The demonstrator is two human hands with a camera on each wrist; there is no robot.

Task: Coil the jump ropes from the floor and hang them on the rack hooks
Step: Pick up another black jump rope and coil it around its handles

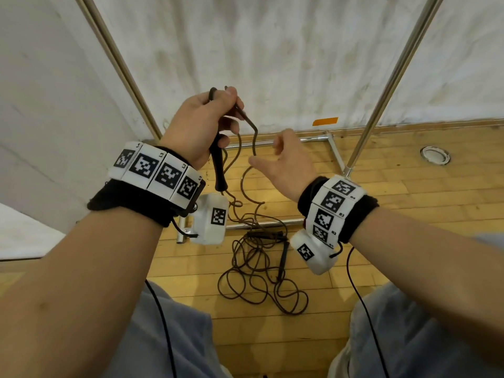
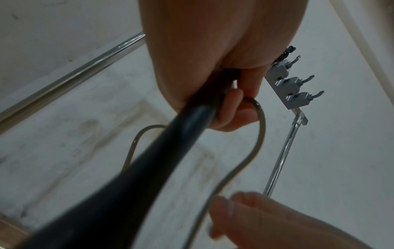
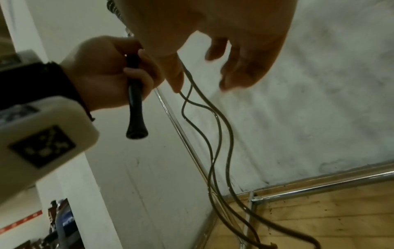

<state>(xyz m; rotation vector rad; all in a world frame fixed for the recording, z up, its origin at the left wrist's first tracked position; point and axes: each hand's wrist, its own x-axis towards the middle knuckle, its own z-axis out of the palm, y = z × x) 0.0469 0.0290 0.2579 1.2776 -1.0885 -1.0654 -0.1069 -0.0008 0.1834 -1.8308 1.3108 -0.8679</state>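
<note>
Black jump-rope handle (image 1: 219, 170) gripped in left hand (image 1: 201, 124), cord loops pinched on top; right hand (image 1: 283, 159) fingers loosely spread beside hanging cord (image 1: 255, 143) (not gripping); rest of rope (image 1: 259, 274) tangled on wood floor (image 1: 395, 203) | left wrist: rack hooks (image 2: 298, 84) near | right wrist: cord (image 3: 217, 128) trails to floor

Both forearms are raised; the left hand (image 1: 203, 124) is fisted, the right hand (image 1: 283, 162) has loosely spread fingers (image 3: 232, 79).
</note>
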